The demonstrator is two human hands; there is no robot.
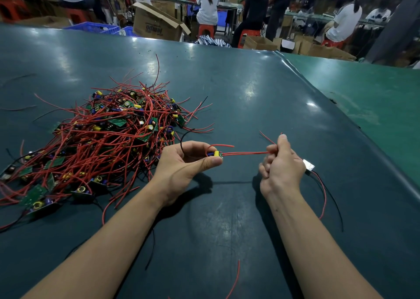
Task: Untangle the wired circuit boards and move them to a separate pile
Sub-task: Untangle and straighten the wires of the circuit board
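Bright overhead light leaves white glare patches across the tabletop (250,89); soft shadows lie beneath the hands. Wide-angle distortion bends its far edge; the background is slightly soft.

One word can be read: "tempo", printed upside down in dark letters on the side of an open cardboard box (156,27) standing on the floor just beyond the far edge of the dark green table (250,76).

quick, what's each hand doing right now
Left hand: closed, pinching a small circuit board.
Right hand: closed, its grip on that board's red wires, pulled straight.
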